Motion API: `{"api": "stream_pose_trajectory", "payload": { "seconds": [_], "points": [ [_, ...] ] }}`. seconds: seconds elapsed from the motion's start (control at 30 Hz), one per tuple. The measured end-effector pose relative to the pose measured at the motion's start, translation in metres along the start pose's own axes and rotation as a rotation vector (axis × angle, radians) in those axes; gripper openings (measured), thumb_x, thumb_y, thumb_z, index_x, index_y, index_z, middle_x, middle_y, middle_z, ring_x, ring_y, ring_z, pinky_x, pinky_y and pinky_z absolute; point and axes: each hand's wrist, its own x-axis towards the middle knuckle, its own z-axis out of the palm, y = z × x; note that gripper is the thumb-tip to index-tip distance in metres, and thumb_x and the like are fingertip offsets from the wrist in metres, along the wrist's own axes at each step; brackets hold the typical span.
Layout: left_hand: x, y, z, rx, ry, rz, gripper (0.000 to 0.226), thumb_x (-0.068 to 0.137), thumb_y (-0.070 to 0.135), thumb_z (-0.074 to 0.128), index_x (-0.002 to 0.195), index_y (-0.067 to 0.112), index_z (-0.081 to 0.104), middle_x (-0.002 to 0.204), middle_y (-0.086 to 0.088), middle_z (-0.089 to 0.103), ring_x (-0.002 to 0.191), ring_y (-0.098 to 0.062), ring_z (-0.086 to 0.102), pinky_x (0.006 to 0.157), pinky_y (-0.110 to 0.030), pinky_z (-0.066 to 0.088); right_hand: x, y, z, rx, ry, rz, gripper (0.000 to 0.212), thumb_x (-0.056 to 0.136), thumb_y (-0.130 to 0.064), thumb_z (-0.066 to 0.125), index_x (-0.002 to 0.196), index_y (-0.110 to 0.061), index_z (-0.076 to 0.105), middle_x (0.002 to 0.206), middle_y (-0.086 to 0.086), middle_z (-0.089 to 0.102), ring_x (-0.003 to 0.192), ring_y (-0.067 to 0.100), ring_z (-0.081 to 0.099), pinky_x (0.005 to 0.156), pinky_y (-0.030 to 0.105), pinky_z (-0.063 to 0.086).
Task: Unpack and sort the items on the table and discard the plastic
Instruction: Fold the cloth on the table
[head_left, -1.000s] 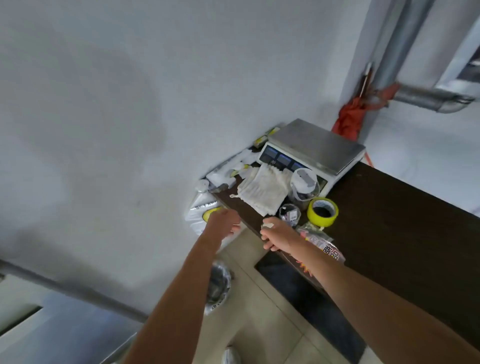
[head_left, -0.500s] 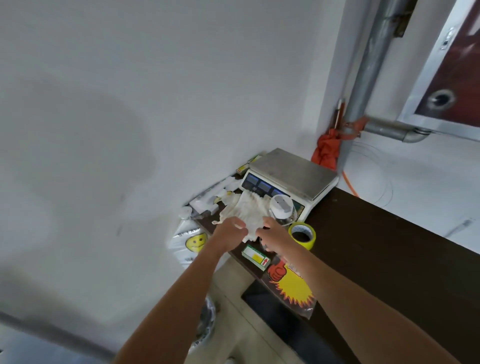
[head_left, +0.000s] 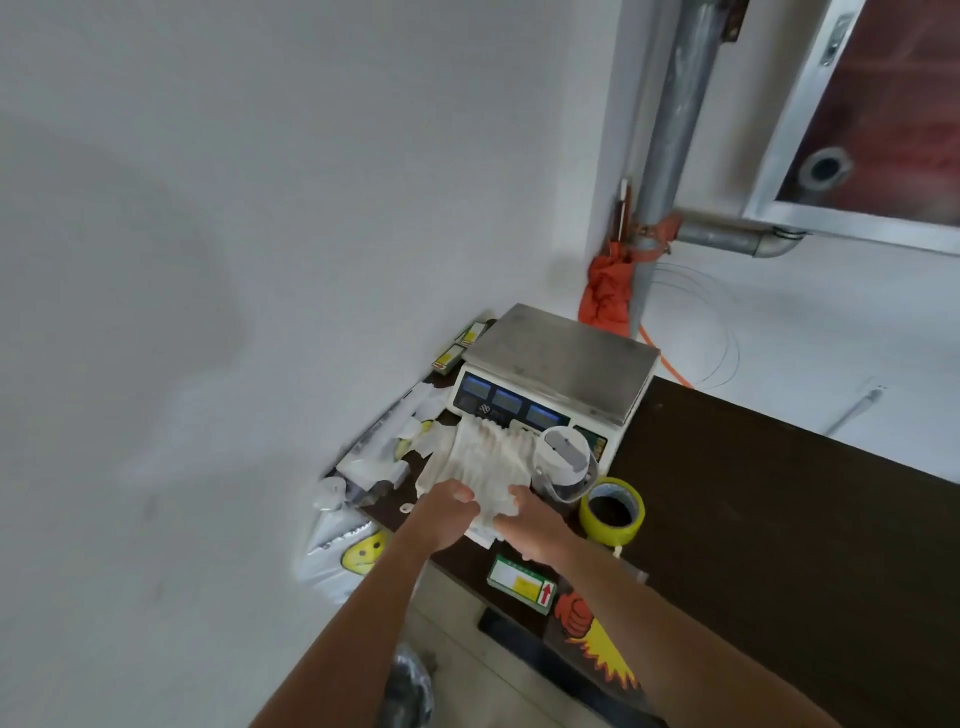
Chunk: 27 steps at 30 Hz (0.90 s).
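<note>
Gloves (head_left: 483, 457) at frame centre on desk (head_left: 753, 493), long axis running from hands up toward scale (head_left: 561, 358). Left hand (head_left: 449, 506) and right hand (head_left: 530, 519) side by side at lower end, fingers curled, both gripping gloves. Neither nearer.

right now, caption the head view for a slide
Left hand and right hand hold white gloves in front of the scale.
</note>
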Motion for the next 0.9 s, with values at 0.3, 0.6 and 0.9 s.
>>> {"api": "stream_pose_trajectory", "payload": {
  "seconds": [0.3, 0.6, 0.9],
  "points": [
    [0.056, -0.042, 0.014, 0.041, -0.140, -0.050, 0.041, 0.097, 0.028, 0.056, 0.136, 0.015, 0.055, 0.140, -0.006, 0.055, 0.128, -0.024, 0.053, 0.099, -0.029, 0.041, 0.047, -0.002, 0.026, 0.056, -0.029, 0.213, 0.072, 0.076, -0.040, 0.051, 0.138, -0.013, 0.027, 0.126, 0.013, 0.055, 0.107, 0.031, 0.062, 0.078, 0.045, 0.061],
    [0.075, -0.058, 0.015, 0.014, -0.158, -0.054, 0.040, 0.096, 0.022, 0.058, 0.134, 0.012, 0.056, 0.141, -0.006, 0.057, 0.129, -0.020, 0.054, 0.104, -0.030, 0.043, 0.066, -0.017, 0.039, 0.362, 0.221, 0.324, 0.054, 0.083, -0.035, 0.056, 0.124, -0.006, 0.036, 0.105, 0.016, 0.064, 0.078, 0.029, 0.069, 0.057, 0.034, 0.055],
    [0.073, -0.053, 0.010, 0.015, -0.189, -0.031, 0.038, 0.100, 0.005, 0.036, 0.131, 0.008, 0.058, 0.129, -0.008, 0.058, 0.106, -0.016, 0.052, 0.085, -0.023, 0.039, 0.072, -0.028, 0.041, 0.081, 0.174, 0.232, 0.044, 0.091, -0.042, 0.052, 0.120, -0.008, 0.053, 0.113, 0.011, 0.059, 0.109, 0.031, 0.058, 0.085, 0.036, 0.045]
  ]
}}
